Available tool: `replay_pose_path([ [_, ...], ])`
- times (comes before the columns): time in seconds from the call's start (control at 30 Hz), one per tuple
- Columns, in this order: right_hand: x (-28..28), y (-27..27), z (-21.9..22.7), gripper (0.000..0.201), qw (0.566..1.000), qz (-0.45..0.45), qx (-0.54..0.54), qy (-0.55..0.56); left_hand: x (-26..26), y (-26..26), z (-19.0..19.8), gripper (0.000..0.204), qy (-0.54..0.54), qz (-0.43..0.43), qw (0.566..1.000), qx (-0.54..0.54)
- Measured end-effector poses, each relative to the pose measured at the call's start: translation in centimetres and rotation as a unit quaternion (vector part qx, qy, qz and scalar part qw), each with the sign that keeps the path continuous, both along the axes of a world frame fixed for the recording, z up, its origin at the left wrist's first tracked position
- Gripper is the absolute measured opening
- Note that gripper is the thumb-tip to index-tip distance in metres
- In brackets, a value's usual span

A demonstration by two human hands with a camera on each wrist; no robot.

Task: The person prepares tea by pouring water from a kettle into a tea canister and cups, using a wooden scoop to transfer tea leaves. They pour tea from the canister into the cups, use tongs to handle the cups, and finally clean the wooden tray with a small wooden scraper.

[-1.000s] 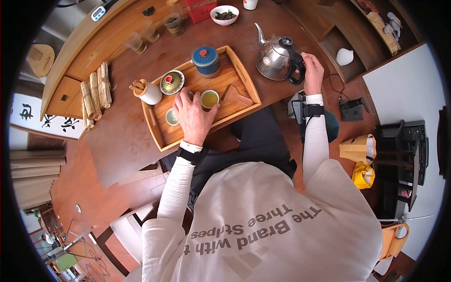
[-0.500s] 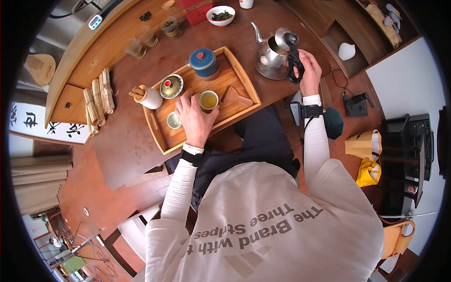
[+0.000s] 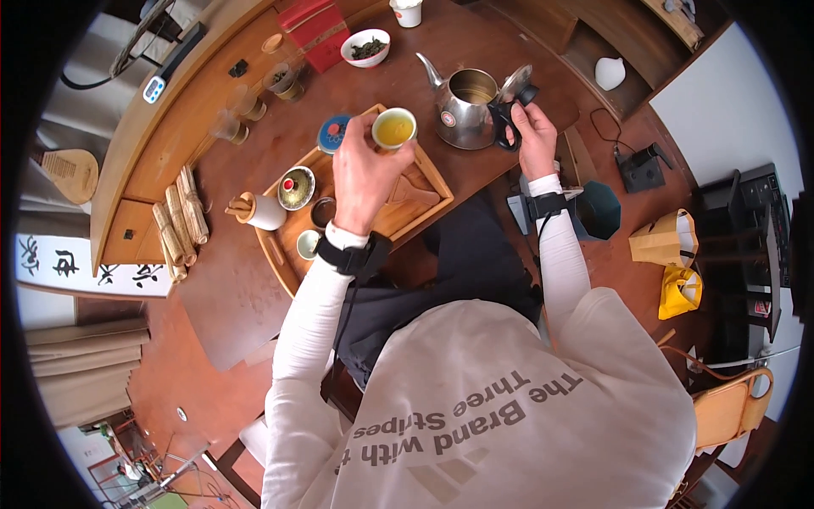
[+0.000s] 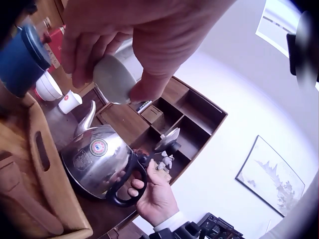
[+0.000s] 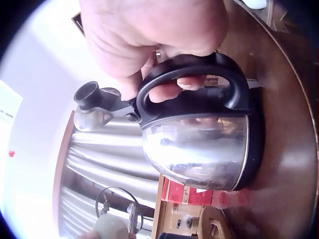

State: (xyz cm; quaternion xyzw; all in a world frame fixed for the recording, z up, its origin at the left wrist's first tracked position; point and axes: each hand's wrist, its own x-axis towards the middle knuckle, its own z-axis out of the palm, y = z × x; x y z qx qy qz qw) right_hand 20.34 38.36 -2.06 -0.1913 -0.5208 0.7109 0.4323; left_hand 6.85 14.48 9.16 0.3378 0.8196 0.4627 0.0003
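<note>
The left hand (image 3: 365,178) pinches a small cup (image 3: 394,129) of yellow-green liquid, raised beside the kettle and above the tray (image 3: 441,182). In the left wrist view the cup (image 4: 113,79) is seen from below and the side between thumb and fingers. The right hand (image 3: 536,142) grips the black handle of the steel kettle (image 3: 462,119), whose hinged lid (image 3: 515,82) is tilted up, leaving the top uncovered. In the right wrist view, fingers of the right hand (image 5: 159,35) pass through the handle (image 5: 194,64), with the thumb near the raised lid (image 5: 92,119).
On the tray are a patterned lid (image 3: 296,187), a small pale cup (image 3: 308,244), a dark cup (image 3: 323,212) and a blue canister (image 3: 332,134). A tool holder (image 3: 264,212) stands at its left edge. A leaf bowl (image 3: 365,48) and red box (image 3: 315,36) lie beyond.
The kettle's lid has swung open. The left hand has lifted the cup off the tray and moved it up and right, toward the kettle. The right hand remains on the handle.
</note>
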Motion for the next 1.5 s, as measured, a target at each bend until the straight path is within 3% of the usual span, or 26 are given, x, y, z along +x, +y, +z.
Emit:
replay_pose_path([
  [0.17, 0.1, 0.4, -0.2, 0.025, 1.0, 0.011, 0.006, -0.009, -1.6, 5.5, 0.3, 0.05, 0.044, -0.051, 0.997, -0.02],
  [0.23, 0.1, 0.5, -0.2, 0.024, 0.999, 0.035, -0.004, -0.008, -1.6, 7.5, 0.6, 0.05, 0.142, -0.092, 0.985, -0.032],
  [0.3, 0.1, 0.6, -0.3, 0.024, 0.999, 0.032, -0.003, -0.013, -1.5, 9.4, 0.6, 0.052, 0.173, -0.099, 0.98, -0.024],
  [0.37, 0.2, 0.6, -0.3, 0.025, 0.999, 0.036, 0.0, -0.017, -1.5, 11.0, 0.6, 0.051, 0.244, -0.117, 0.957, -0.099],
  [0.43, 0.2, 0.6, -0.2, 0.025, 0.999, 0.033, 0.005, -0.02, -1.7, 12.3, 0.3, 0.051, 0.286, -0.136, 0.944, -0.095],
  [0.53, 0.1, 0.4, -0.1, 0.025, 0.999, 0.032, -0.015, -0.017, -1.2, 13.5, 0.9, 0.045, 0.402, -0.138, 0.888, -0.173],
  [0.7, 0.4, 0.7, -0.3, 0.024, 0.999, 0.043, 0.001, -0.017, -0.8, 15.0, 1.4, 0.035, 0.511, -0.167, 0.825, -0.173],
  [0.77, 0.4, 0.7, -0.3, 0.024, 0.999, 0.043, 0.011, -0.021, -0.7, 15.1, 1.8, 0.034, 0.565, -0.197, 0.791, -0.125],
  [0.9, 0.3, 0.7, -0.5, 0.024, 0.999, 0.041, 0.002, -0.02, -0.9, 14.7, 2.3, 0.036, 0.588, -0.196, 0.775, -0.125],
  [1.03, 0.4, 0.5, -0.1, 0.024, 0.999, 0.041, -0.007, -0.02, -1.5, 13.1, 2.3, 0.04, 0.56, -0.182, 0.805, -0.069],
  [1.1, 0.4, 0.4, -0.1, 0.024, 0.999, 0.04, -0.008, -0.018, -1.0, 11.0, 2.5, 0.045, 0.446, -0.133, 0.884, -0.045],
  [1.17, 0.5, 0.4, -0.1, 0.025, 0.999, 0.041, -0.011, -0.016, -0.2, 8.1, 2.1, 0.05, 0.362, -0.079, 0.929, -0.016],
  [1.3, 0.5, 0.7, -0.5, 0.025, 0.999, 0.045, -0.008, -0.015, 1.3, 0.8, -0.8, 0.051, 0.319, -0.006, 0.948, -0.016],
  [1.5, 0.4, 0.6, -0.4, 0.023, 0.999, 0.049, 0.001, -0.001, 2.6, -7.2, -6.6, 0.049, 0.197, 0.076, 0.965, -0.155],
])
